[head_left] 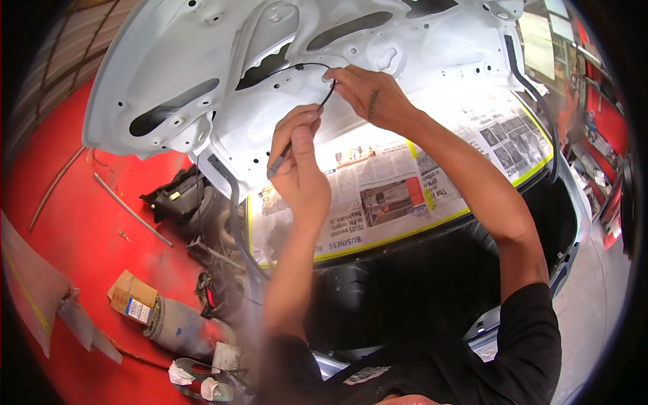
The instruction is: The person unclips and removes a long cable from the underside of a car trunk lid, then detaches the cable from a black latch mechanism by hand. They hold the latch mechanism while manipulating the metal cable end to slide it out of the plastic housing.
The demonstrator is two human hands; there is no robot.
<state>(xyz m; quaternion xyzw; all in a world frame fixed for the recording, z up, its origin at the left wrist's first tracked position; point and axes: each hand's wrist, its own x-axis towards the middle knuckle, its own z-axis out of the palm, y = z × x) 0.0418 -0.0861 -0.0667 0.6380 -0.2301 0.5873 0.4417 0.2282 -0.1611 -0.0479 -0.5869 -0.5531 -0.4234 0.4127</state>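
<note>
A thin black cable (329,93) arches across holes in the pale-painted inner panel of a raised car trunk lid (432,57). My right hand (368,94) pinches it where it bends down. Lower and to the left, my left hand (297,162) is closed around the cable and a slim grey piece (275,165) at its end, partly hidden by my fingers. Behind both hands, newspaper (364,236) edged with yellow tape covers the area below the lid.
Below the newspaper lies the dark trunk opening (405,290). On the red surface (94,229) at left are black plastic parts (179,196), a cardboard box (131,297), a grey cylinder (185,324) and metal rods (131,206). Assorted parts (601,189) stand at the far right.
</note>
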